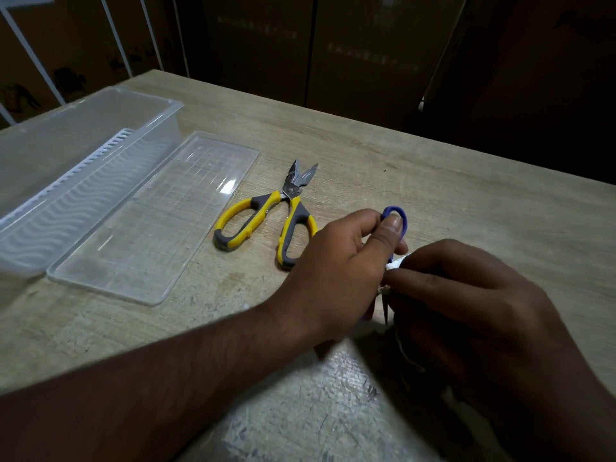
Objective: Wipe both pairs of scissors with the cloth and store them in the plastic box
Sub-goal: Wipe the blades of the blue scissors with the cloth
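Observation:
My left hand (346, 261) grips the blue-handled scissors (401, 217) by the handle loop, thumb pressed on it. My right hand (473, 305) pinches the white cloth (393, 264) around the blades, which are mostly hidden; a dark tip shows just below. The yellow-and-grey scissors (266, 218) lie on the table beside my left hand, blades slightly apart and pointing away. The clear plastic box (100, 128) stands at the left with a white slotted insert inside. Its clear lid (160, 221) lies flat next to it.
The wooden table (433, 168) runs to a far edge with dark cardboard boxes behind it. White metal rack bars (116, 38) stand at the back left. Worn pale patches mark the near tabletop.

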The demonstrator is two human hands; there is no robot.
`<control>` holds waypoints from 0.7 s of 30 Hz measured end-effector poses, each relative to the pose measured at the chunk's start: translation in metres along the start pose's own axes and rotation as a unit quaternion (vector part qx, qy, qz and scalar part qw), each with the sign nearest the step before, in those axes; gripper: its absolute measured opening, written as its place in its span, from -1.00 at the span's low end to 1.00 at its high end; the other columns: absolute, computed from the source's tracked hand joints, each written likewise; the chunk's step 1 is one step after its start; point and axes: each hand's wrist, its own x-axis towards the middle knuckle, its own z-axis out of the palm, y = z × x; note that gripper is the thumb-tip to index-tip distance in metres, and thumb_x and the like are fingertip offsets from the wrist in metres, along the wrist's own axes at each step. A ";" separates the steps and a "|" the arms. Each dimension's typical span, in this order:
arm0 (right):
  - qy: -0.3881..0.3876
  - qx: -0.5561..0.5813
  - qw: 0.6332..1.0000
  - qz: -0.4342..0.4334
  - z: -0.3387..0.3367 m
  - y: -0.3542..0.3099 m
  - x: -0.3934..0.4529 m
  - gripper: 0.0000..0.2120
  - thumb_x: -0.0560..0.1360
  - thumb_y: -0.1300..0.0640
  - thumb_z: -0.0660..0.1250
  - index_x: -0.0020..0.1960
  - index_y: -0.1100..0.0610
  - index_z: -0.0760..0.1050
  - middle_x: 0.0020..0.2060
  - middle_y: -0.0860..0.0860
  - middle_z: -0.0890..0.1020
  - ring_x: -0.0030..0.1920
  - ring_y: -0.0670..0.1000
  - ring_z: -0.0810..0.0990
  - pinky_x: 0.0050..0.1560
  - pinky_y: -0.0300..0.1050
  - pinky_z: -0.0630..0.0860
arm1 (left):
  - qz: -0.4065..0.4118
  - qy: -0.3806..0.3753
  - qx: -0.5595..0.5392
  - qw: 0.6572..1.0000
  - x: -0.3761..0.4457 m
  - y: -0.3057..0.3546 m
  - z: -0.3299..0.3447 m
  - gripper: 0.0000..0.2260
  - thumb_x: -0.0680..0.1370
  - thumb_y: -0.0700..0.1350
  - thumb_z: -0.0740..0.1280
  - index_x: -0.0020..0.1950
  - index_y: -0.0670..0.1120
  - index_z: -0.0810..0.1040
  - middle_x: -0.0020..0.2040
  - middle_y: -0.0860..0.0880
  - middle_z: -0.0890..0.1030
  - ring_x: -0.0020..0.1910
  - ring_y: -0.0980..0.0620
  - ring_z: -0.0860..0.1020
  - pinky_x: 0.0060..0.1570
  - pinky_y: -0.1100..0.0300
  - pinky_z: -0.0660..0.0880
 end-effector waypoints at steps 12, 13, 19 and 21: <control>0.049 0.058 0.991 0.113 -0.017 0.006 -0.012 -0.82 0.54 0.09 0.36 0.10 0.06 0.67 -0.04 -0.09 0.65 -0.06 -0.06 0.66 -0.14 -0.12 0.54 | -0.050 -0.021 -0.067 0.996 0.003 0.008 -0.004 -0.67 0.73 -0.01 0.19 -0.05 -0.21 0.56 -0.59 0.04 0.40 -0.68 0.09 0.34 -0.57 0.29 0.32; 0.037 0.054 0.992 0.105 -0.015 0.005 -0.012 -0.80 0.55 0.08 0.35 0.12 0.05 0.67 -0.02 -0.10 0.65 -0.04 -0.06 0.67 -0.12 -0.14 0.55 | -0.056 -0.022 -0.069 0.996 0.004 0.009 -0.004 -0.67 0.73 -0.02 0.18 -0.04 -0.21 0.57 -0.60 0.04 0.40 -0.67 0.08 0.35 -0.56 0.27 0.33; -0.017 0.066 0.995 0.068 -0.001 0.004 -0.014 -0.74 0.56 0.03 0.35 0.20 -0.03 0.69 0.10 -0.15 0.66 0.05 -0.16 0.69 -0.07 -0.18 0.60 | -0.071 -0.032 -0.064 0.995 0.004 0.010 -0.009 -0.75 0.71 -0.17 0.18 -0.03 -0.18 0.61 -0.59 0.09 0.38 -0.64 0.17 0.34 -0.58 0.30 0.32; -0.038 0.068 0.996 0.052 0.000 0.005 -0.014 -0.73 0.56 0.02 0.34 0.20 -0.03 0.71 0.08 -0.15 0.65 -0.01 -0.16 0.69 -0.13 -0.18 0.58 | -0.089 -0.033 -0.076 0.993 0.004 0.008 -0.010 -0.74 0.72 -0.14 0.18 0.03 -0.23 0.62 -0.62 0.10 0.41 -0.66 0.19 0.35 -0.60 0.31 0.32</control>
